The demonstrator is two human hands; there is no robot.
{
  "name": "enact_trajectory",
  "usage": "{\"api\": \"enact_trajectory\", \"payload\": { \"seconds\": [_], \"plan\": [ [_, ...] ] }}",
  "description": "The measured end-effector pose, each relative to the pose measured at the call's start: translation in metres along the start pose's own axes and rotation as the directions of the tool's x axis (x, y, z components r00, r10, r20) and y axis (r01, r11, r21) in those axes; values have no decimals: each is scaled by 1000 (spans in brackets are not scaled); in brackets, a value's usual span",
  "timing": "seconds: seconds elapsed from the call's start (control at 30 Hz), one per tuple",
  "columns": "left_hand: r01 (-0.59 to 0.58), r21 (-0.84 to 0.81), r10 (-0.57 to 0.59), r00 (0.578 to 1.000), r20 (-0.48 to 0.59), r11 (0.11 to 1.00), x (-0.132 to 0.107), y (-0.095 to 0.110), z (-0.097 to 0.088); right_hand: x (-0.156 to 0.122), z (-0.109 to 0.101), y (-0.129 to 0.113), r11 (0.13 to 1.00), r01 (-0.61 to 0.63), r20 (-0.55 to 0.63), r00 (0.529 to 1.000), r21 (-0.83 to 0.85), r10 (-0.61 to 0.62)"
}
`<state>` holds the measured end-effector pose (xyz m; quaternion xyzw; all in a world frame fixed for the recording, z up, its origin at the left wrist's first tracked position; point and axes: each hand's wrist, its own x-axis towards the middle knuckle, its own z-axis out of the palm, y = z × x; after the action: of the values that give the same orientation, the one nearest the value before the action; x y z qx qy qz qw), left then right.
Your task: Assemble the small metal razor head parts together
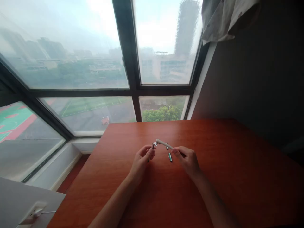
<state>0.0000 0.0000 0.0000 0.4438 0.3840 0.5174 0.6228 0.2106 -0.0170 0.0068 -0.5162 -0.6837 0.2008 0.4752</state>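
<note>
My left hand (142,158) is closed around the dark handle of a razor (153,146), whose small shiny head points up and away from me. In my right hand (188,158) is a slim, pale-shafted toothbrush (165,144), gripped between thumb and fingers. Its tip reaches left to the razor's head; whether the two touch I cannot tell. Between my hands, a razor cartridge (170,157) with a green strip lies on the table. A second small cartridge (167,146) lies beyond it, partly hidden by the toothbrush.
The reddish-brown wooden table (106,177) extends beneath both arms, its far edge near a dark-framed window (134,91). A pale cloth (218,22) hangs at the upper right beside a dark wall. At the lower left is a plug in a socket (36,212).
</note>
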Motion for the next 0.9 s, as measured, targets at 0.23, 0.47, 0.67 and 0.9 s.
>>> {"api": "enact_trajectory", "payload": {
  "seconds": [0.23, 0.47, 0.67, 0.9],
  "plan": [
    [-8, -22, 8, 1000, -11, 1000, 0, -1, 0, 0, 1, 2, 1000, 13, 16, 1000, 23, -13],
    [0, -27, 0, 1000, 8, 1000, 0, 0, 1, -1, 2, 5, 1000, 10, -4, 1000, 28, -10],
    [-11, -6, 11, 1000, 8, 1000, 0, -1, 0, -1, 2, 1, 999, 29, 22, 999, 39, -30],
    [-9, 2, 9, 1000, -21, 1000, 1, -2, -1, 0, 3, 5, 1000, -11, -31, 999, 21, 11]
  ]
}}
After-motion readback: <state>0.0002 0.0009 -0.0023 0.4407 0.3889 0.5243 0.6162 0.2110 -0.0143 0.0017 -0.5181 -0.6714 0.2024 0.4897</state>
